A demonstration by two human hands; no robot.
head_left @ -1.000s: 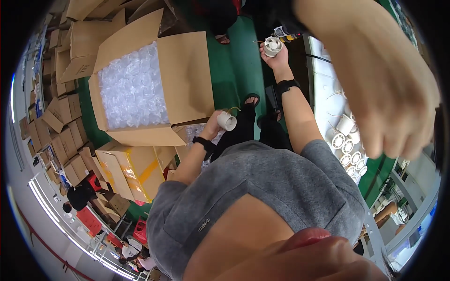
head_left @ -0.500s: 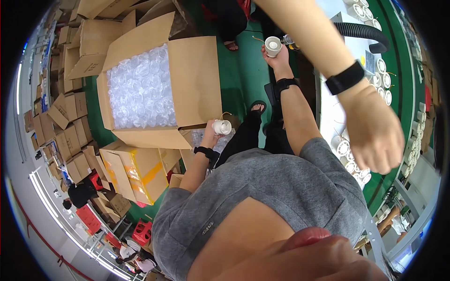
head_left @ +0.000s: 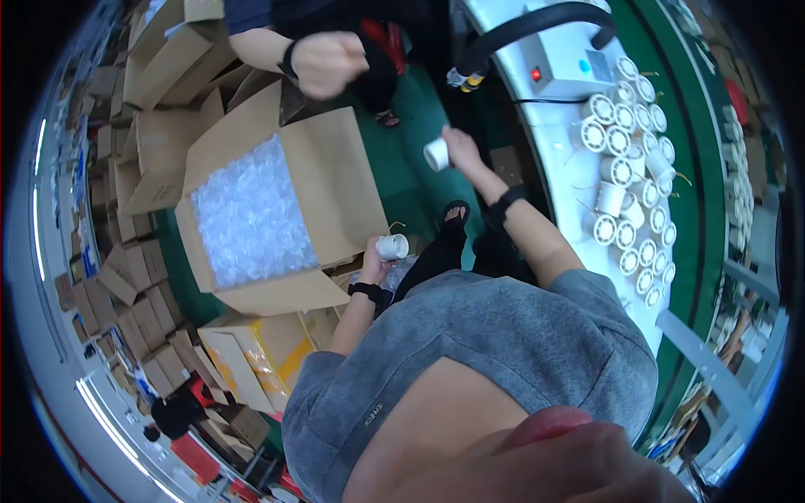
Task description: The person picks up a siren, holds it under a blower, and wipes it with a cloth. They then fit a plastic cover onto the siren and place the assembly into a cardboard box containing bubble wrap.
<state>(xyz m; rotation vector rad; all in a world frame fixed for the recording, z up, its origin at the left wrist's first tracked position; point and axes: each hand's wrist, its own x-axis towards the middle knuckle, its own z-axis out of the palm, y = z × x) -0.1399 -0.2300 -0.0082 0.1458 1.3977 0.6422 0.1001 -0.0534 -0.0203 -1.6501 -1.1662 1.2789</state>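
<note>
Low and left of centre, my left hand [head_left: 371, 270] is closed round a white cylindrical housing [head_left: 392, 246] with a thin yellowish wire sticking out of it. My right hand [head_left: 464, 151], reaching farther out over the floor beside the table, grips a second white housing [head_left: 436, 154], tilted to the left. Several similar white housings [head_left: 619, 171] with slotted round ends crowd the white table [head_left: 558, 134] to my right. Beyond my right hand, the black hose [head_left: 528, 29] ends in a metal nozzle [head_left: 457, 78], apart from the housing.
To my left, an open carton [head_left: 340, 176] is packed with clear plastic bags [head_left: 251, 214]. A taped box [head_left: 260, 360] stands nearer me. A co-worker's hand [head_left: 329, 65] hovers above the cartons. A grey machine [head_left: 570, 63] with a red button sits on the table.
My right hand has drawn away from the hose nozzle and tipped its housing. The co-worker's arm has swung from over the table to the cartons. My left hand keeps its housing.
</note>
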